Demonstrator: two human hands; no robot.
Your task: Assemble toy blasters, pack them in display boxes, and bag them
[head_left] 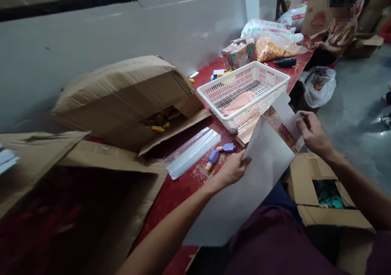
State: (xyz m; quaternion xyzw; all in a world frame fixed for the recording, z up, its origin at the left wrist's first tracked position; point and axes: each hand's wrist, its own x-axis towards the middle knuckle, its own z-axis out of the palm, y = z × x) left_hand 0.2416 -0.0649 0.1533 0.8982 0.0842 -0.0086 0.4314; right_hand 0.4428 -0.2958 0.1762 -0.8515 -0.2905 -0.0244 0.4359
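Note:
A large folded white card (265,161) lies across my lap, with a pink-and-gold printed strip (282,126) showing on its upper part. My left hand (233,167) grips its left edge, the fingertips partly hidden behind it. Between thumb and fingers, my right hand (314,132) pinches the card's right side near the printed strip. Just left of the card, two small purple pieces with beige ends (214,157) lie on the red tabletop (161,205). Beside them is a stack of clear plastic sleeves (194,152).
A white plastic basket (230,124) with a pink item stands ahead. Cardboard boxes flank me: one with yellow pieces (113,100), one with green pieces (320,216). A bag of orange-yellow pieces (271,49) lies farther back. Another person (339,36) sits at the far right.

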